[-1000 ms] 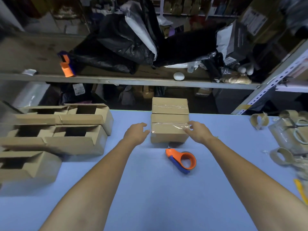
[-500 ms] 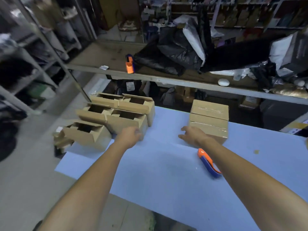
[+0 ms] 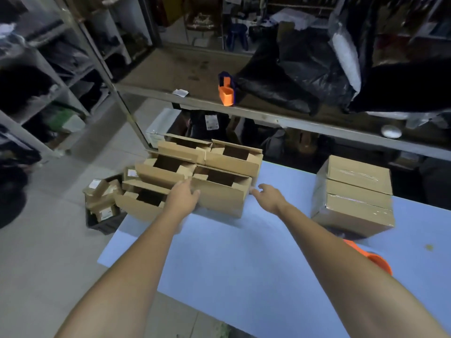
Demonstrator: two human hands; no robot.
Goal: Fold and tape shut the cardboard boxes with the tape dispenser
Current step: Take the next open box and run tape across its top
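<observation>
Several open cardboard boxes sit in a cluster at the left end of the blue table (image 3: 244, 259). My left hand (image 3: 182, 199) rests against the left front of the nearest open box (image 3: 220, 193), fingers relaxed. My right hand (image 3: 268, 197) hovers open by that box's right end, fingertips close to its corner. Two taped boxes (image 3: 353, 196) stand stacked at the right. The orange tape dispenser (image 3: 371, 257) lies in front of that stack, mostly hidden behind my right forearm.
A dark bin (image 3: 102, 203) with scrap cardboard stands on the floor past the table's left edge. A metal shelf (image 3: 268, 115) behind the table carries black bags and a second orange dispenser (image 3: 226, 90). More shelving stands at far left.
My view has swung left. Both hands left the taped stack and moved left to the cluster of open boxes; my right hand now reaches the nearest box's right end.
</observation>
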